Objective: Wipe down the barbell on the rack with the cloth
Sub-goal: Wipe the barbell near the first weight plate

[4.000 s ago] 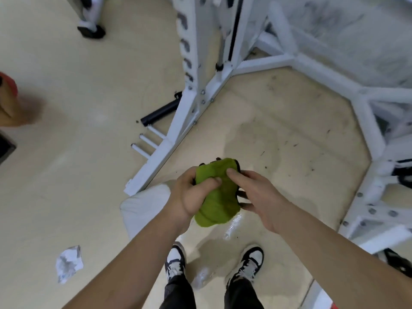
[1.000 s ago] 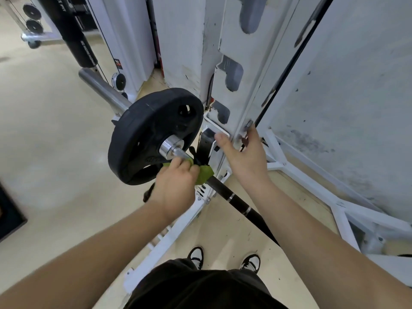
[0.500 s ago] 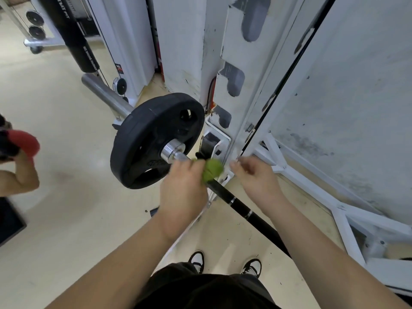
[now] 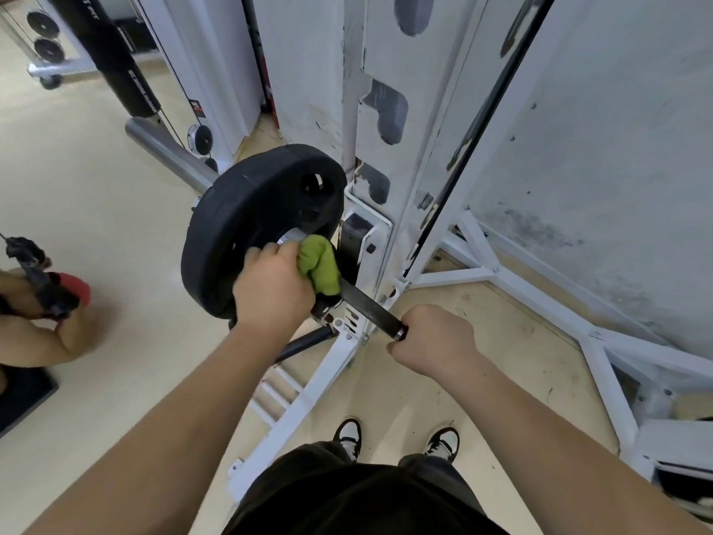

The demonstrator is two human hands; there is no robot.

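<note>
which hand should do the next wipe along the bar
Left. The left hand holds the green cloth against the barbell beside the plate; the right hand grips the barbell without a cloth, likely steadying it.

floor (image 4: 96, 195): pale beige, smooth, some small dark marks | wall (image 4: 617, 129): grey-white, dark stains low down | far left: white machine frame (image 4: 216, 71), black padded roller (image 4: 115, 59) | left edge: black mat (image 4: 23, 395) on floor | light: soft, even

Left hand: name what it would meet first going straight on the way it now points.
The left hand, gripping the green cloth on the barbell, points toward the rack's black bar holder; likely that first, though depth is unclear.
</note>
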